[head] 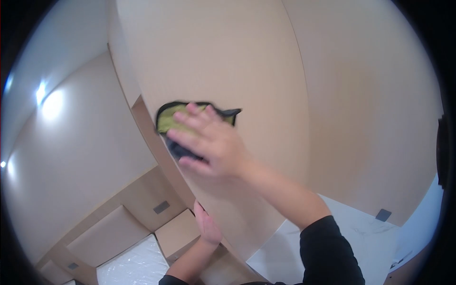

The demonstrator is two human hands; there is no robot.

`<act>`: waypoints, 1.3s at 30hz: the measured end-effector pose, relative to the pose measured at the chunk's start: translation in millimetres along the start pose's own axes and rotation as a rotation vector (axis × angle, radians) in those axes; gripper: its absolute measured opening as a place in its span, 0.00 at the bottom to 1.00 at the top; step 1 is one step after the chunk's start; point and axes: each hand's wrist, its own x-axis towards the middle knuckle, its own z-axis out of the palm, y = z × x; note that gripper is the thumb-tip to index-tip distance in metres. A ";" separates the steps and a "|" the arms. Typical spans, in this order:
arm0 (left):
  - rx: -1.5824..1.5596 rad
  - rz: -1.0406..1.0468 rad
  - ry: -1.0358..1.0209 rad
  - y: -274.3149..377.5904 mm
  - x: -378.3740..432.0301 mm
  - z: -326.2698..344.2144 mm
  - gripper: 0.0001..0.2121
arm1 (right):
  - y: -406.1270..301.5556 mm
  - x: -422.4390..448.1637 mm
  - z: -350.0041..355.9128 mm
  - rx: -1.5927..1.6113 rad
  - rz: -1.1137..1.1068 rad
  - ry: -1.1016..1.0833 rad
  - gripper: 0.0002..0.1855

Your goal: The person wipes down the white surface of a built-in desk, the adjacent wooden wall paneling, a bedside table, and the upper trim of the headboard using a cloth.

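Observation:
My right hand point(217, 146) presses a green and dark grey cloth point(167, 119) with black edging flat against a light wood-grain panel point(228, 64). Its fingers are spread over the cloth, close to the panel's left edge, and the hand is slightly blurred. One corner of the cloth sticks up to the right of the fingers. Lower down, my left hand point(209, 226) lies against that same edge of the panel, fingers pointing up. Part of its fingers is hidden, so its grip on the edge is unclear.
A recess point(142, 117) runs along the panel's left edge. Below left are a plastic-covered mattress point(133, 263), a padded headboard point(110, 235) and a bedside cabinet point(178, 229). Another wood-grain panel point(349, 124) stands at right, above a pale marbled floor point(342, 210).

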 end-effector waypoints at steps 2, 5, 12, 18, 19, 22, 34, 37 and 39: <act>0.162 0.017 -0.026 -3.1 -1.6 -6.6 0.28 | 52.1 -11.3 -13.0 -0.098 0.056 0.084 0.30; -0.110 -0.129 0.022 -13.9 -2.9 10.5 0.29 | 170.4 -46.1 -56.7 -0.167 0.451 0.521 0.21; 0.186 0.046 -0.038 -24.4 -19.0 -13.7 0.40 | 74.0 -23.3 -17.5 -0.138 0.289 0.325 0.20; 0.031 0.028 -0.117 -23.2 -14.9 -6.5 0.45 | 21.7 -16.9 12.9 0.072 0.043 0.267 0.24; -0.004 0.037 -0.143 -19.7 -9.8 0.4 0.44 | 41.1 -20.5 -0.1 0.096 0.053 0.261 0.24; -0.032 0.070 -0.090 -16.4 -12.5 1.1 0.44 | 148.0 -55.9 -56.1 -0.098 0.156 0.364 0.22; -0.200 0.179 -0.081 -29.2 1.2 13.1 0.45 | 218.2 -113.7 -95.4 0.230 0.768 0.480 0.17; -0.093 0.143 -0.082 -16.6 3.1 -2.8 0.45 | 93.0 -52.0 -28.1 -0.005 0.363 0.164 0.22; -0.005 0.089 -0.108 -16.0 4.5 -15.6 0.44 | 35.1 -25.7 -2.2 0.070 0.075 0.060 0.24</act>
